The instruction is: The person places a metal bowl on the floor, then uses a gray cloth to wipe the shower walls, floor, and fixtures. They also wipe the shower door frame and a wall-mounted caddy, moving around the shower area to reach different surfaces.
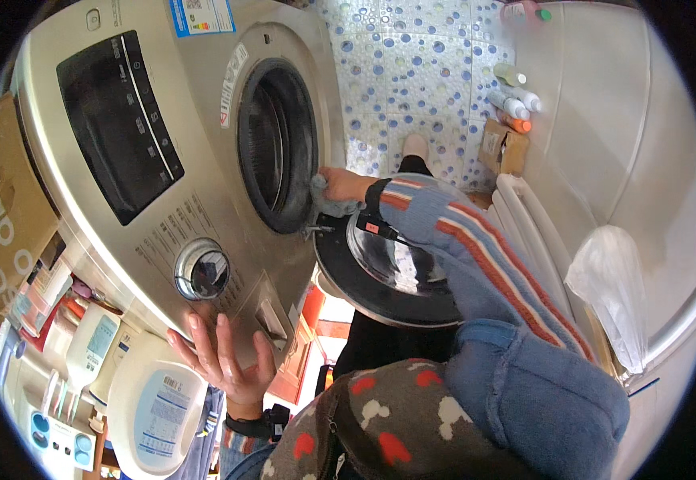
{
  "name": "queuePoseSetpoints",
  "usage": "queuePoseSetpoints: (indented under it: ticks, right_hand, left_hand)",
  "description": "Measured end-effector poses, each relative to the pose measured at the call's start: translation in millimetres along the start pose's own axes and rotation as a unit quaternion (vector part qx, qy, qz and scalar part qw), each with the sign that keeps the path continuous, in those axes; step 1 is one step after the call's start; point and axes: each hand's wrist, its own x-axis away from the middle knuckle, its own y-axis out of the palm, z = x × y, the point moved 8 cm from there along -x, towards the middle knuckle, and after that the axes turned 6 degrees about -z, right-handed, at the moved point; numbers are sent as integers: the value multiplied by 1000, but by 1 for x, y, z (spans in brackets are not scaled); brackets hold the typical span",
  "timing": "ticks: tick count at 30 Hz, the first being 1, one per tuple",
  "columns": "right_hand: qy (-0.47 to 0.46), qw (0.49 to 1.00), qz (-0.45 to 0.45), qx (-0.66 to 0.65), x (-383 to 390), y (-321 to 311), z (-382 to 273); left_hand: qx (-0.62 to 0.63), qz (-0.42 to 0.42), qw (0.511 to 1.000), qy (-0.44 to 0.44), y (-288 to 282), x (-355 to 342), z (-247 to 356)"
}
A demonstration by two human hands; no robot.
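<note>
A patterned garment (396,404) lies nearest; the left hand (232,370), fingers spread wide, is near the dial (202,270), while the right hand (343,184) grips a grey cloth (334,211) beside the drum opening (278,144).

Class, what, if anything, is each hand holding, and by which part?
The right hand holds a cloth, its grip on a bunched part; exactly which cannot be told. The left hand holds nothing.

My right hand (346,185) hides part of the grey cloth (336,210), my sleeve (480,268) covers some of the washer door (380,299), and the cardboard box (5,216) runs off left!
</note>
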Motion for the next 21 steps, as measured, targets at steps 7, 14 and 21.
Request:
queuePoseSetpoints:
  ticks: [7,14,21]
  right_hand:
    - [-235,955,10,180,-25,-43,-82]
    - [-276,845,-2,458,-65,-21,-40]
    - [-329,775,215,496,-78,-127,-74]
  left_hand:
    - [-22,-32,999,3,1,5,0]
    - [-60,-47,997,-8,4,11,-3]
    - [-58,-46,997,-14,4,9,-2]
